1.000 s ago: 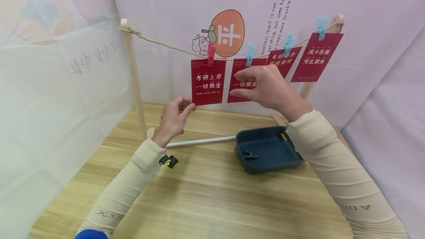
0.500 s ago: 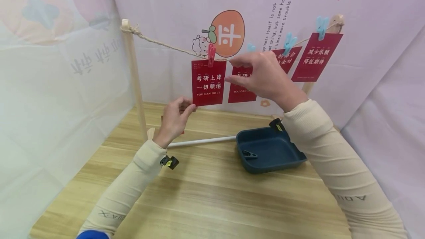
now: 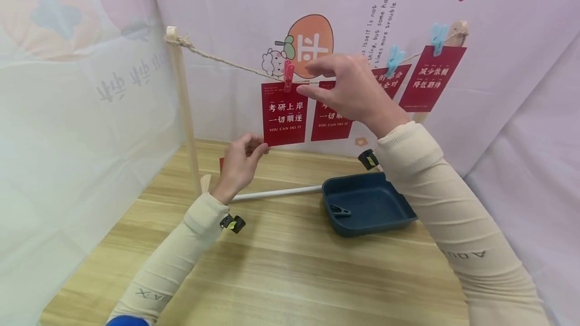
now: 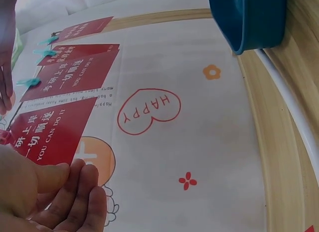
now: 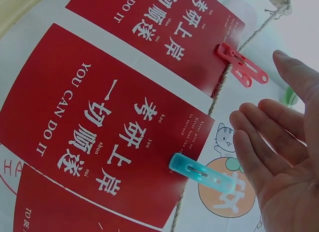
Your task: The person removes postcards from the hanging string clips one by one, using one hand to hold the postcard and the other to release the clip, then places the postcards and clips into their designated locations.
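The left hand (image 3: 238, 163) pinches the leftmost red card's (image 3: 284, 113) lower corner, while the right hand (image 3: 349, 89), its grip open and empty, hovers just right of the pink peg (image 3: 288, 75) pinning the card to the string (image 3: 226, 61).

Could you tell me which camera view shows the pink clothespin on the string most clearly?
The right wrist view: the pink clothespin fills the frame sharply, clamping a red card to the string. The head view shows it small; the left wrist view catches only its edge.

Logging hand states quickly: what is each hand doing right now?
Left hand: pinches the lower corner of the leftmost red card.
Right hand: open, fingers spread near the pink clip, holding nothing.
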### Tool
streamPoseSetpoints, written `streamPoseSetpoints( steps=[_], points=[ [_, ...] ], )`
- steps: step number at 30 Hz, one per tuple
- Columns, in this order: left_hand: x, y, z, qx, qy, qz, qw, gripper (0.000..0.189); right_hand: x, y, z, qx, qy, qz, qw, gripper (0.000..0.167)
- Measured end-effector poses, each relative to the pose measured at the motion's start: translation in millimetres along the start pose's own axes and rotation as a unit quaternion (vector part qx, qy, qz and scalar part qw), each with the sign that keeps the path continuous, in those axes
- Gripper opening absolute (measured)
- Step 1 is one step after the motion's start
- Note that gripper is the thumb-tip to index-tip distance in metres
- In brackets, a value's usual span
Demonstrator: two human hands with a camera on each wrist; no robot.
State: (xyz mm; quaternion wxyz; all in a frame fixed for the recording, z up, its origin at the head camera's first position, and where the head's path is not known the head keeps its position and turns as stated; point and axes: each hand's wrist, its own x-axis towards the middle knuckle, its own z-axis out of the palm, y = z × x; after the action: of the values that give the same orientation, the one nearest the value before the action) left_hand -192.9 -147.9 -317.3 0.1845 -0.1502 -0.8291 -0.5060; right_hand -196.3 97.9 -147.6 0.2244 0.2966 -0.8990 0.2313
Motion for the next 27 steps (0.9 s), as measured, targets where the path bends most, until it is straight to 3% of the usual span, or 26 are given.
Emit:
streamPoseSetpoints(
  steps=[27],
  points=[
    [-1.5, 1.8, -2.7, -0.004, 0.001, 0.002, 1.0, 0.016, 42.4, -9.5, 9.2, 0.018, -0.039, 0.041, 0.9982, 0.044]
  ],
)
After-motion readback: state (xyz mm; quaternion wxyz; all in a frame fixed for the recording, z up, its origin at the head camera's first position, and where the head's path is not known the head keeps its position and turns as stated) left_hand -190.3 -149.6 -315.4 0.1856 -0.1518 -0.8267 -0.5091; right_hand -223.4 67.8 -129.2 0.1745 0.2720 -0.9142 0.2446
